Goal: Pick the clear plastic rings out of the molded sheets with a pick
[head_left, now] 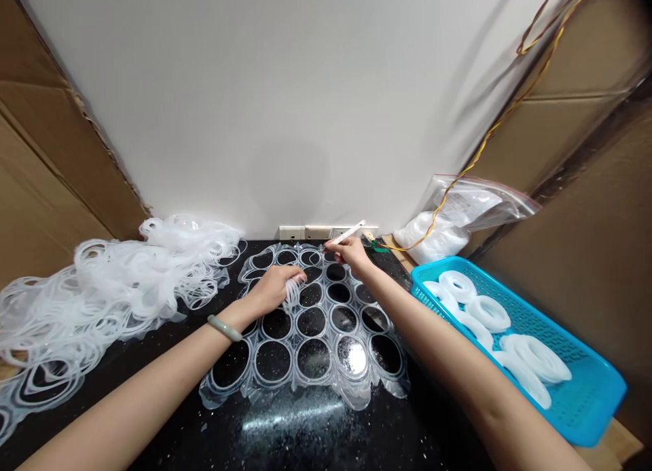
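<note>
The fingers of the right hand (350,252) are pinched around a slim white tool (351,231), little gap between them, its tip pointing down at the far edge of the clear holed sheet (329,342); whether it touches the sheet I cannot tell. The left hand (275,288) has its fingers curled closed on a bunch of thin white loops (292,296), which hang over the sheet's middle rows. The step in hand appears to be freeing rings from the sheet with the tool and gathering them in the left hand; the next move seems to call for catching another ring's edge without dropping the bunch. The sheet lies flat on the black table (300,444), between both forearms. Farther out, a tangled heap of pale plastic (127,281) spreads on the left, while a blue basket (585,406) on the right holds white coils (496,322). Behind it slumps a plastic bag (458,206), near twisted wires (476,155) and wall sockets (318,233).
</note>
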Motion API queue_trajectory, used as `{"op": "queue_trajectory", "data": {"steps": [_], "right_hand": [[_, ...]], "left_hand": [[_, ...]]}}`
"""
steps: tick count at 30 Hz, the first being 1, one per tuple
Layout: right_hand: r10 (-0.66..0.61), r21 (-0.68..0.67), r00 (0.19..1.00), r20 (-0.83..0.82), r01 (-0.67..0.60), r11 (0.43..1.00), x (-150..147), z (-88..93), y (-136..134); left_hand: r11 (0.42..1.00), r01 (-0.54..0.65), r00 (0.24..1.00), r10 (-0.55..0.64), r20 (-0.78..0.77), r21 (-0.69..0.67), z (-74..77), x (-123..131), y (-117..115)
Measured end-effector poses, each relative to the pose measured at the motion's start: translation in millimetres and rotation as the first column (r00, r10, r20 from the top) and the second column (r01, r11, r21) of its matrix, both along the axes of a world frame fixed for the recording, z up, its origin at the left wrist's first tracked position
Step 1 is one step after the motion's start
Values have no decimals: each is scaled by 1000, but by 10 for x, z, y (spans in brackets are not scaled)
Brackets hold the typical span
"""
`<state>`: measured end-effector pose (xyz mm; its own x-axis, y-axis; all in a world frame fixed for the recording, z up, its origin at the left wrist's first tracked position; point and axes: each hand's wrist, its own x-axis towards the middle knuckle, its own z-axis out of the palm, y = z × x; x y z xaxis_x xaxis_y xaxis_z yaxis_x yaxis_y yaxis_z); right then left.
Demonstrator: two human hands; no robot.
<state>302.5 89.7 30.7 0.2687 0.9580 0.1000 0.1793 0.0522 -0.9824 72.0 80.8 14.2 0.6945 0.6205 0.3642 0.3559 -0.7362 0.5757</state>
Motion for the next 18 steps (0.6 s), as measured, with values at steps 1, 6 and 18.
{"op": "queue_trajectory", "data": {"steps": [1,6,18], "right_hand": [[39,-1,999,-29,-39,999,-11,-7,-37],[188,3,977,-99,-189,982,-7,-8,-138],[180,-32,971,-154,-187,982,50,-271,62]], "left_hand": [[1000,-26,999,26,27,9,19,45,64],[996,-73,993,68,96,57,47,331,360],[995,-76,977,60,207,70,68,315,347]]}}
